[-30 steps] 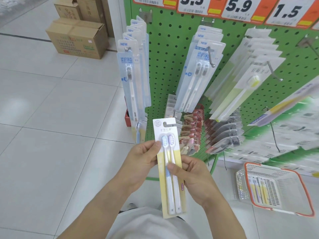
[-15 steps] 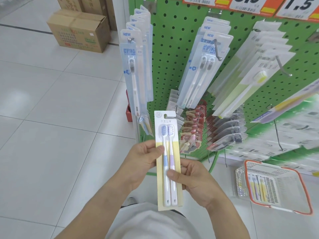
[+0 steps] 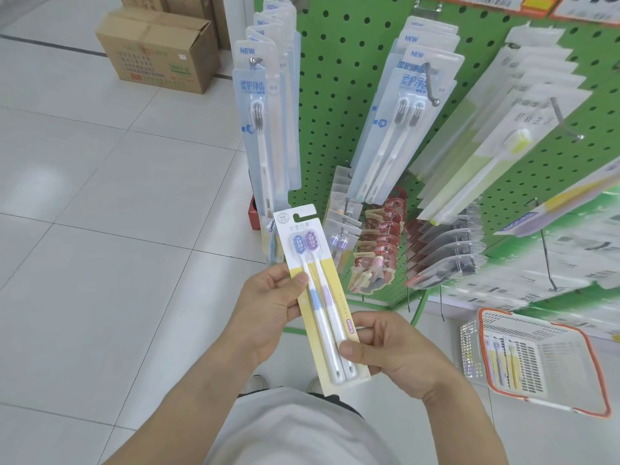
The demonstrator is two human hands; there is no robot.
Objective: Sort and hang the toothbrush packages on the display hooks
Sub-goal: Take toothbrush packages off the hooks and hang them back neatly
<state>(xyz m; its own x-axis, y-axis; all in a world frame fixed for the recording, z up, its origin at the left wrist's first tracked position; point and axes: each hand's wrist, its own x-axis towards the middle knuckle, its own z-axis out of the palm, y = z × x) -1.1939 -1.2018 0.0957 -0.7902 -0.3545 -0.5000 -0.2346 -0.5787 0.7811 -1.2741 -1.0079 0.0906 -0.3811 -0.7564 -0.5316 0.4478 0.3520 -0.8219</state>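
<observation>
I hold a yellow-and-white toothbrush package (image 3: 303, 250) with a blue and a purple brush in front of me, tilted a little to the left. My left hand (image 3: 268, 307) grips its left edge at mid height, thumb on the front. My right hand (image 3: 389, 350) pinches its lower right edge, thumb across the handles. Behind it stands the green pegboard (image 3: 339, 105) with hooks: blue packages (image 3: 258, 129) hang at the left corner, more blue packages (image 3: 399, 122) in the middle, yellow-green ones (image 3: 496, 139) to the right.
An orange-rimmed white basket (image 3: 590, 357) sits on the floor at right with a few packages inside. Lower hooks carry small red packets (image 3: 379, 243) and clear grey packs (image 3: 446, 250). Cardboard boxes (image 3: 157, 48) stand on the tiled floor at upper left.
The package has tipped leftward at its top and my right thumb has slid lower on it. My view has dropped and moved closer to the pegboard.
</observation>
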